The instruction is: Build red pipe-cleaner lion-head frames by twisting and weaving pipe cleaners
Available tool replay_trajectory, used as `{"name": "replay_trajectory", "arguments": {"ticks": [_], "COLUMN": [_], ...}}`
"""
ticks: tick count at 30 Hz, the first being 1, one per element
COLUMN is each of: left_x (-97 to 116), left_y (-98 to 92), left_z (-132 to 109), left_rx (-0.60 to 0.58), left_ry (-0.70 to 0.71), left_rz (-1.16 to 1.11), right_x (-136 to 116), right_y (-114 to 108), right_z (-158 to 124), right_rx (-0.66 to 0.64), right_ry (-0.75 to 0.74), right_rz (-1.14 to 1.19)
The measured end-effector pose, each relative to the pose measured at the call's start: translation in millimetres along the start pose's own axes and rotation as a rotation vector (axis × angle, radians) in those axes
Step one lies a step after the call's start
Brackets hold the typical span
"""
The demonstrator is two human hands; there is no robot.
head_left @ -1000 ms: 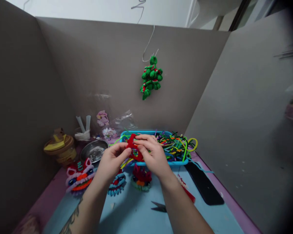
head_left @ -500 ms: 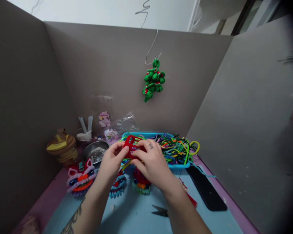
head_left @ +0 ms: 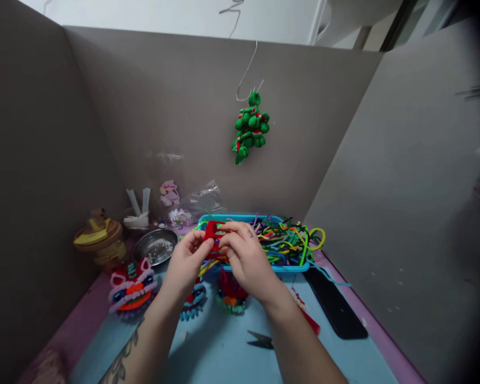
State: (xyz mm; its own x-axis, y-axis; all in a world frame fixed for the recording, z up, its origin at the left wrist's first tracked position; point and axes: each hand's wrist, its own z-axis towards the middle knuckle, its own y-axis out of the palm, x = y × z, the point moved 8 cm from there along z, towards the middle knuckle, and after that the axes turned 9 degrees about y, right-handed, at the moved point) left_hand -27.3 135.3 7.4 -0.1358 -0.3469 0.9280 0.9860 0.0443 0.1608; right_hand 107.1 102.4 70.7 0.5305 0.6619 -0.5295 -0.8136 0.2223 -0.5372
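Note:
Between both hands, above the blue mat, is a bent red pipe cleaner piece (head_left: 211, 230) with loops. My left hand (head_left: 190, 257) pinches its left side between thumb and fingers. At its right side, the fingers of my right hand (head_left: 246, 256) are closed on it, their tips partly hidden. Below the hands stand fuzzy lion heads: a red and lilac one (head_left: 133, 290) at the left, a blue-trimmed one (head_left: 195, 301) partly behind my left forearm, and a red one with a green fringe (head_left: 232, 294) under my right hand.
Behind the hands lies a blue tray (head_left: 292, 268) heaped with coloured pipe cleaners. Scissors (head_left: 261, 340) lie beside my right forearm; a black phone-like slab (head_left: 338, 309) is at the right. A metal bowl (head_left: 155, 246) and a lidded basket (head_left: 100, 240) stand left. Green knitted ornaments (head_left: 251, 128) hang on the wall.
The red piece has turned, so its loop now looks narrower and more edge-on. My right fingers have shifted over its right side. The whole view has moved slightly.

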Motion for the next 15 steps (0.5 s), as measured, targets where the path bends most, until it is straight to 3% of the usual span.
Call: {"name": "replay_trajectory", "arguments": {"ticks": [5, 10, 12, 15], "left_x": [3.4, 5.7, 5.4, 6.9], "left_y": [16.0, 33.9, 30.6, 15.1], "left_z": [-4.5, -10.8, -9.5, -4.8], "left_rx": [-0.133, -0.311, -0.262, -0.075], "left_ry": [-0.041, -0.047, -0.05, -0.027], "left_rz": [0.056, 0.168, 0.15, 0.09], "right_x": [8.6, 20.2, 21.0, 16.4], "right_y": [-14.1, -26.7, -30.7, -35.9], "right_z": [2.3, 1.9, -0.2, -5.8], "right_rx": [0.103, 0.247, 0.322, 0.445], "right_ry": [0.073, 0.145, 0.153, 0.149], "right_rz": [0.124, 0.032, -0.042, -0.098]}}
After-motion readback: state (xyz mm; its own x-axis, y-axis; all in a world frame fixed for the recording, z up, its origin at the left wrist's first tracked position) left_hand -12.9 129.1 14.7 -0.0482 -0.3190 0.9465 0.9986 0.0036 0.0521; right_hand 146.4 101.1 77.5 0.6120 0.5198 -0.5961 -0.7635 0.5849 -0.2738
